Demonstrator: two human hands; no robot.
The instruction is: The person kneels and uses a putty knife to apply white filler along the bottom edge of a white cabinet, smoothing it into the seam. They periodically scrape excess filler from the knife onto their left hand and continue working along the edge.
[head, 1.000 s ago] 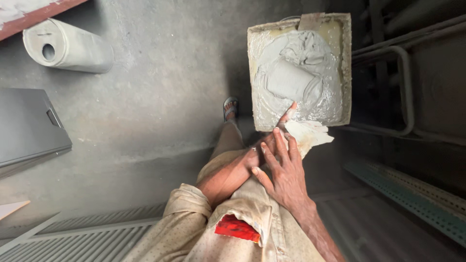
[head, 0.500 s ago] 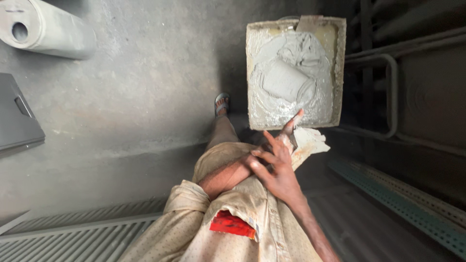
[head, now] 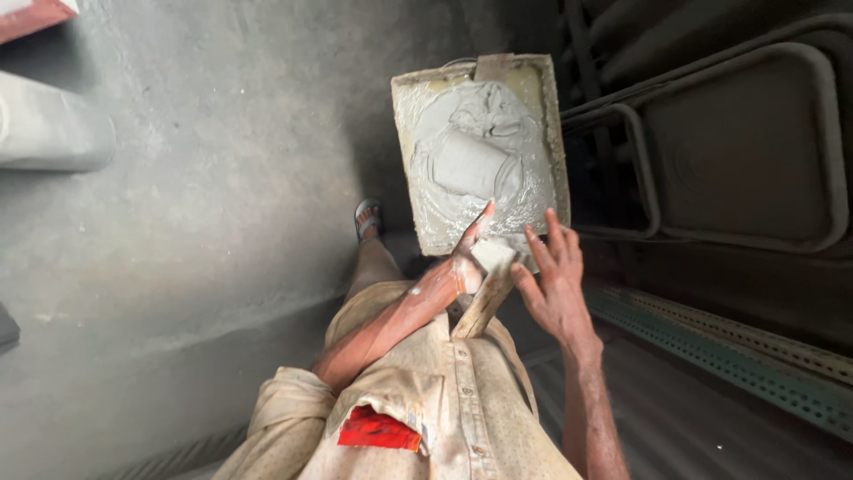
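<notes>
Looking straight down the person's shirt front, the view shows a rectangular tray [head: 558, 133] of wet grey plaster [head: 475, 160] on the concrete floor [head: 222, 178], its long axis running away from the person, with a short tab at the far edge. The left hand [head: 458, 267] reaches forward to the tray's near edge, forearm angled up and to the right, fingers closed on a flat trowel [head: 487, 284] whose wooden handle points back towards the chest and whose pale blade lies at the tray's near right corner. The right hand [head: 555, 284] hovers just beside the blade, fingers [head: 558, 236] spread and pointing towards the tray, holding nothing. A sandalled foot [head: 367, 218] stands left of the tray; metal chair frames [head: 737, 142] lie to its right.
</notes>
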